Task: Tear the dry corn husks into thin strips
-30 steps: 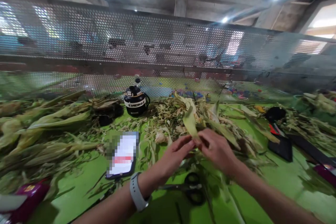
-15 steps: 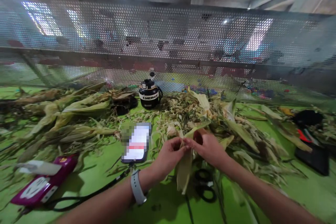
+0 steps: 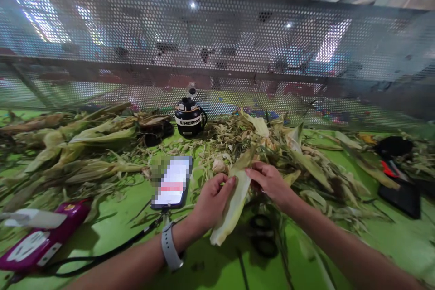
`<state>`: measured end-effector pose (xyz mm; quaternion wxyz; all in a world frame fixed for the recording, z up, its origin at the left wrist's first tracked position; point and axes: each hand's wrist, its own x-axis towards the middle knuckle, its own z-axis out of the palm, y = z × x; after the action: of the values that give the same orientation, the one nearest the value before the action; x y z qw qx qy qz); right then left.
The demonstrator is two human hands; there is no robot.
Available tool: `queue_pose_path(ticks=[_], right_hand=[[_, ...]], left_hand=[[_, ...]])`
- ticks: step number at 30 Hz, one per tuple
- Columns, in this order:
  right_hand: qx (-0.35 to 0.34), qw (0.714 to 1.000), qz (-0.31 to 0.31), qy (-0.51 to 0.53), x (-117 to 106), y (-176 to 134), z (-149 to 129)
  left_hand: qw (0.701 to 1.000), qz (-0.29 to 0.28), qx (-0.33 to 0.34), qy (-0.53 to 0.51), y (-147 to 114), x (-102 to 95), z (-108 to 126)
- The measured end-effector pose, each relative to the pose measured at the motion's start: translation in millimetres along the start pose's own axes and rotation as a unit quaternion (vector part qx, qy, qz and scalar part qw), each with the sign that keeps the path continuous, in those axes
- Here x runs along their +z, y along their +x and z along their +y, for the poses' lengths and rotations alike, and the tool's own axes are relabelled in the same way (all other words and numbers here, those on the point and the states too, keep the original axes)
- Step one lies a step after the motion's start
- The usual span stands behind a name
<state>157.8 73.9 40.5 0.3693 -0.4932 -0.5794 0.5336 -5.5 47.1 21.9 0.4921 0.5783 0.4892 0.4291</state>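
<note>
A long pale green corn husk [image 3: 235, 204] is stretched between my two hands above the green table. My left hand [image 3: 214, 197] pinches its left edge between thumb and fingers. On the opposite edge, the thumb and fingers of my right hand [image 3: 270, 183] grip the husk near its darker upper end. Black-handled scissors [image 3: 263, 235] lie on the table below my right hand, their blades hard to see. A phone [image 3: 172, 182] with a lit, partly blurred screen rests left of my hands. Behind them spreads a heap of husk scraps [image 3: 234, 138].
A black jar-shaped bottle [image 3: 189, 120] marked ENERGY stands at the back before a perforated metal screen [image 3: 217, 45]. Whole husks [image 3: 88, 145] are piled at left. A purple device [image 3: 44, 235] with a cord lies front left; a black flat object [image 3: 401, 197] lies at right.
The husk has turned so its pale broad face shows, and its lower end has swung left. My hands have moved slightly apart along it. The view has shifted a little.
</note>
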Motion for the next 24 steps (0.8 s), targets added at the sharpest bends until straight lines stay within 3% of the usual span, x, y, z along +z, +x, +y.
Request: queue_pose_path(ticks=[3,7,9,11,15,18,21,24], right_hand=[[-0.016,0.998,0.05,0.026,-1,2,2],[-0.005,0.98,0.18,0.088,-12,11,7],[-0.005,0.974,0.203,0.095,-16,12,8],[0.007,0.982,0.176,0.073,-12,10,9],[-0.022,0.999,0.028,-0.032,11,-2,16],[-0.042,0.998,-0.05,-0.016,21,-6,22],[-0.007,0.997,-0.078,0.023,21,-6,23],[0.013,0.996,-0.074,0.038,17,-5,20]], left_hand=[[1.0,-0.004,-0.003,-0.003,-1,0.4,-1],[1.0,-0.004,0.002,0.024,-1,0.1,-8],[0.999,0.006,0.009,0.036,0,-0.6,-10],[0.999,0.032,0.025,0.034,0,-1.5,-10],[0.997,0.061,0.054,0.01,3,-2.9,-10],[0.997,0.063,0.047,-0.028,6,-3.5,-11],[0.995,0.053,0.019,-0.087,9,-4.1,-15],[0.987,0.007,-0.032,-0.159,11,-6.1,-18]])
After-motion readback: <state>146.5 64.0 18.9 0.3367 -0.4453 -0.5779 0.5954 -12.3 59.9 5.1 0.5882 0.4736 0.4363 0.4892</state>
